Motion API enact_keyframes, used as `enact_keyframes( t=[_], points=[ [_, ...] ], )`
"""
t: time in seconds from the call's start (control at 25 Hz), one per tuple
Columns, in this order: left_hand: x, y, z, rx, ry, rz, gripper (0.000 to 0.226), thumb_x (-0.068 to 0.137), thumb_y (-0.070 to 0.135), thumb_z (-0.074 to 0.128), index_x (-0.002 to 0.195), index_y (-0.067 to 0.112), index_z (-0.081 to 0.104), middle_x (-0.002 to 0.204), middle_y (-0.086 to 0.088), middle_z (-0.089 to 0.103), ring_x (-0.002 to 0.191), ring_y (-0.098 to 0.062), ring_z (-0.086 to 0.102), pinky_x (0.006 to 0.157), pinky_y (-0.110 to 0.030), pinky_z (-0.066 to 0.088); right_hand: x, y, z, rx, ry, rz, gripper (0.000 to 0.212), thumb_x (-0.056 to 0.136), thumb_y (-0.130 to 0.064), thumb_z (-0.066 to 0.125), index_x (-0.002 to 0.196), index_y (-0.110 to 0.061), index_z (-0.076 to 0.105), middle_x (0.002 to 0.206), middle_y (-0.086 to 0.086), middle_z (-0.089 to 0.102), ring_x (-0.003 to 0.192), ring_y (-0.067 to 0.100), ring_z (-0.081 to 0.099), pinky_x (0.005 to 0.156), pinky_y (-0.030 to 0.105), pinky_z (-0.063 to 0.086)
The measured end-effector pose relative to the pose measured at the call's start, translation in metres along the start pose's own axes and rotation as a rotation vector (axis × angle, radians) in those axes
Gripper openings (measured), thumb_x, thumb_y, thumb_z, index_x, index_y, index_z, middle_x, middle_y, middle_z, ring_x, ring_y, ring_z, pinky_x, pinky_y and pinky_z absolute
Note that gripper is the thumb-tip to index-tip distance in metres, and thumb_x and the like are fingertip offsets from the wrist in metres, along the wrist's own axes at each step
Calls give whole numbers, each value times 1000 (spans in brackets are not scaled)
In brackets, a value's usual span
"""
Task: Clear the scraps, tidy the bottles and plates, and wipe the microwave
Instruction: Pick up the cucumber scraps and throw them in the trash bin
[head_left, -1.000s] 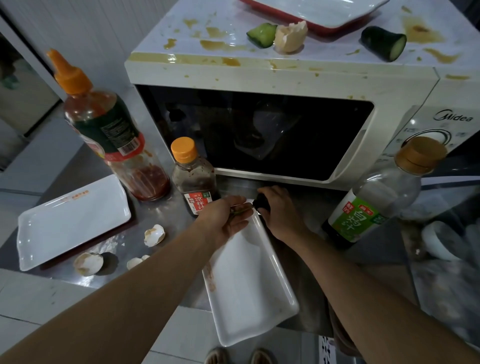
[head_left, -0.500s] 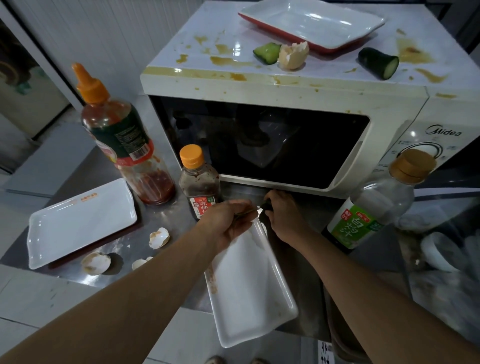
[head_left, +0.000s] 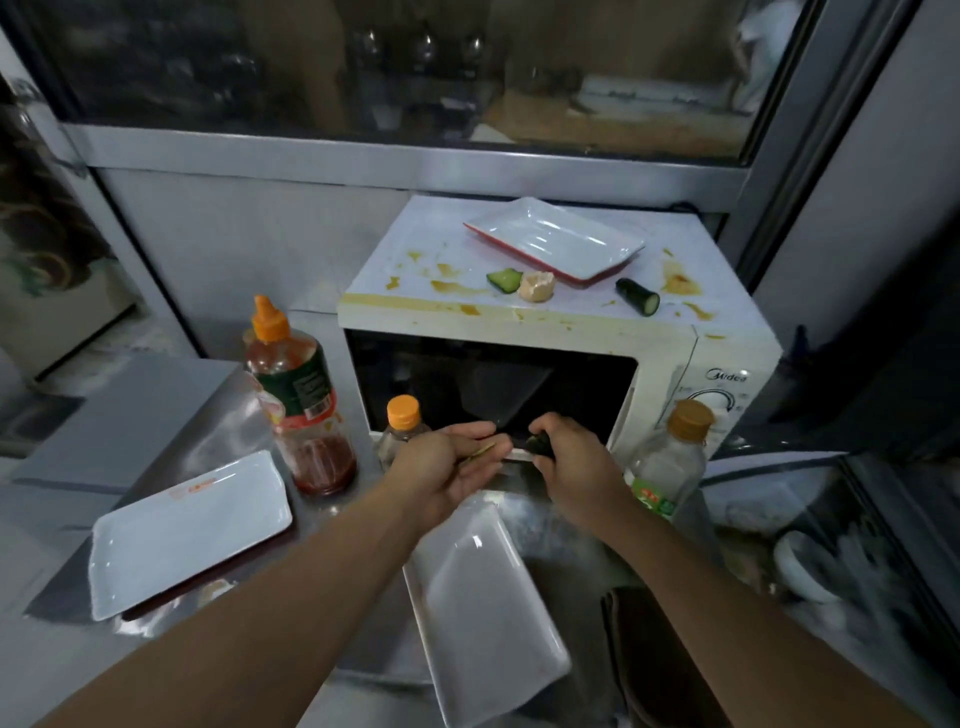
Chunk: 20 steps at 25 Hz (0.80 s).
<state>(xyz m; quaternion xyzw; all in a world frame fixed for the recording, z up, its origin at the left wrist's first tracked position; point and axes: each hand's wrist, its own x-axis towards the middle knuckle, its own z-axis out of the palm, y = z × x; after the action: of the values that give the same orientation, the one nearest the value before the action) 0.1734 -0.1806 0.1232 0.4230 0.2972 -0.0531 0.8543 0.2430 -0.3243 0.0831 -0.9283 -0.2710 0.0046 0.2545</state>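
Three bottles (head_left: 300, 395), three plates (head_left: 189, 532), two cucumber pieces (head_left: 638, 296), one microwave (head_left: 691, 358)

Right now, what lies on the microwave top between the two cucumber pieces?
In the head view, a broken eggshell lies between the left cucumber piece and the right cucumber piece, touching the left one, on the stained microwave top.

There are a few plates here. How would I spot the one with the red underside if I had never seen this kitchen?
Find the white microwave at the back of the counter. On its stained top, towards the rear, lies a rectangular plate. Unlike the two all-white plates down on the counter, it shows a red edge underneath.
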Motion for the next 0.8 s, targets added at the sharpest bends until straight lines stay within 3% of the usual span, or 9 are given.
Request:
enact_keyframes(
  t=[0.24,0.56,0.8],
  points=[
    [-31,34,18,30,-84,36,15,96,7,46,102,8,60,81,-7,65,63,-9,64,56,-18,55,0,-30,-53,-38,130,6,30,89,-13,57,118,-15,50,114,7,56,105,24,54,79,29,40],
    [-47,60,32,114,-195,62,23,89,-10,50,103,5,61,89,-7,66,80,-10,61,84,-26,44,-6,-42,-102,-89,265,142,31,91,-15,56,121,-15,49,118,7,56,109,25,52,89,34,43],
    [-31,76,43,79,-167,33,15,90,-5,51,97,2,62,84,-9,64,74,-11,61,79,-25,49,19,-32,-134,-96,320,165,29,92,-11,52,121,-11,49,118,10,55,108,26,51,86,33,41]
  ],
)
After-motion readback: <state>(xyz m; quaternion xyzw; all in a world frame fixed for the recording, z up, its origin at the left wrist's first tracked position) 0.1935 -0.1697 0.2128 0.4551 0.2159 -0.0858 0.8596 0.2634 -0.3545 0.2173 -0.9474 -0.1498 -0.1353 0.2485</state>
